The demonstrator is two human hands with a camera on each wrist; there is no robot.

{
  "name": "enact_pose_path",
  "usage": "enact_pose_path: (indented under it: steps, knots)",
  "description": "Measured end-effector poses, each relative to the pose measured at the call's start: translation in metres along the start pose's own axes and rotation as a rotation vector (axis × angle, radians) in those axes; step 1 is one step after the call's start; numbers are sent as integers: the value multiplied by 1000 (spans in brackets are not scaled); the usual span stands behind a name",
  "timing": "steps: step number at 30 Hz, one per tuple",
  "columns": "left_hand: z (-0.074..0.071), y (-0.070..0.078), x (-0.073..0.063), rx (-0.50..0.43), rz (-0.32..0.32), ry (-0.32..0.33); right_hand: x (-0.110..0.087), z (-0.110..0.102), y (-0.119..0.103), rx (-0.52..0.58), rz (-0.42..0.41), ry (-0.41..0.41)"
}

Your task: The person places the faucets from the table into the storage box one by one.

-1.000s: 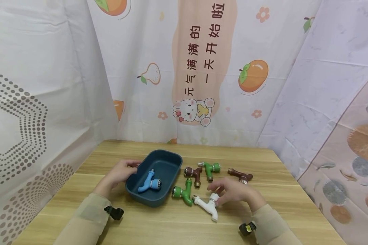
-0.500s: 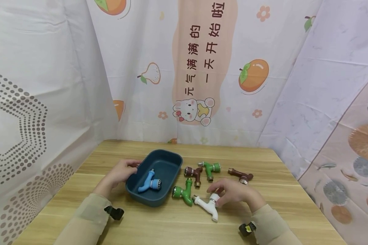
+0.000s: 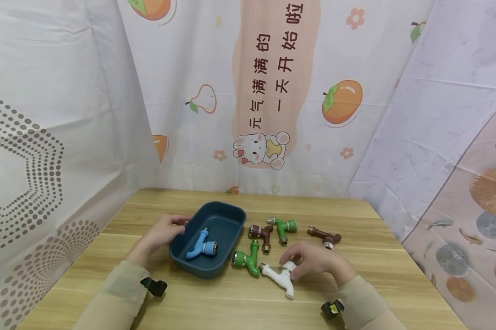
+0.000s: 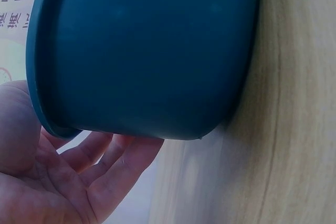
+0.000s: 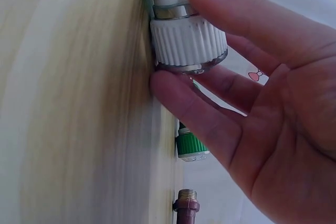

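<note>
Resting in the dark blue plastic basin (image 3: 227, 213) is a light blue tap (image 3: 198, 245). My left hand (image 3: 163, 233) holds the basin's left side, thumb at the rim and fingers against the outer wall (image 4: 131, 66). A white tap (image 3: 278, 277) lies on the table to the right of the basin. Around its ribbed knob (image 5: 189, 40) curl the thumb and a finger of my right hand (image 3: 311, 259); the thumb is near the tap's body and the finger at the knob's end. Between basin and white tap is a green tap (image 3: 250, 260).
Behind the white tap lie a dark red tap (image 3: 264, 234) and a second green tap (image 3: 282, 228). Another dark red tap (image 3: 324, 237) is farther right, beyond my right hand. Printed curtains (image 3: 182, 151) enclose the wooden table (image 3: 215, 302) at the back and sides.
</note>
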State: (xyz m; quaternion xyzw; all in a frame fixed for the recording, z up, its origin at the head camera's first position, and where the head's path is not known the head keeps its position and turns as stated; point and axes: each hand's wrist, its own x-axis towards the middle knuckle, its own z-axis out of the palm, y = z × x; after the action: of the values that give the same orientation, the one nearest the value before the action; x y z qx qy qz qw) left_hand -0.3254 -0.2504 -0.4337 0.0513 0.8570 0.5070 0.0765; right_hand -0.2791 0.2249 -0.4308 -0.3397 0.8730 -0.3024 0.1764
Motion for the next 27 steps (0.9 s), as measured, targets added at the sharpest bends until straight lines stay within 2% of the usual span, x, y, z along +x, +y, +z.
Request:
enact_pose_path:
  steps: [9, 27]
  knots:
    - [1, 1, -2, 14, 28, 0, 0, 1, 0, -4, -6, -10]
    - [1, 1, -1, 17, 22, -1, -1, -3, -3, -10, -4, -5]
